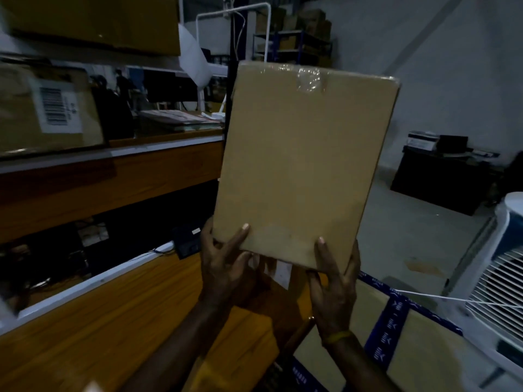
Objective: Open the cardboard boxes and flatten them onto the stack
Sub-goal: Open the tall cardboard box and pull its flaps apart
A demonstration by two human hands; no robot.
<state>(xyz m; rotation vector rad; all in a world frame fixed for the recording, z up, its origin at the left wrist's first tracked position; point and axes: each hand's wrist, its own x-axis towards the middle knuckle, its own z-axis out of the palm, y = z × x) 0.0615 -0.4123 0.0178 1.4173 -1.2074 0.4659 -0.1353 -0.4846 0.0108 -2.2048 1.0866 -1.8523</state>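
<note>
I hold a plain brown cardboard box [302, 165] up in front of me, its broad face toward the camera. Clear tape shines at its top edge. My left hand [223, 267] grips the bottom left corner, thumb on the front face. My right hand [334, 281] grips the bottom right corner, thumb up on the front. Below the right arm lies a flat cardboard box with blue printed tape [396, 321]. A white label shows just under the held box.
A wooden counter [113, 321] runs along the left, with a shelf [158, 168] above it. A labelled box [48, 108] sits on that shelf. A white cooler with a grille [498, 273] stands at right, and a dark cabinet [441, 176] further back.
</note>
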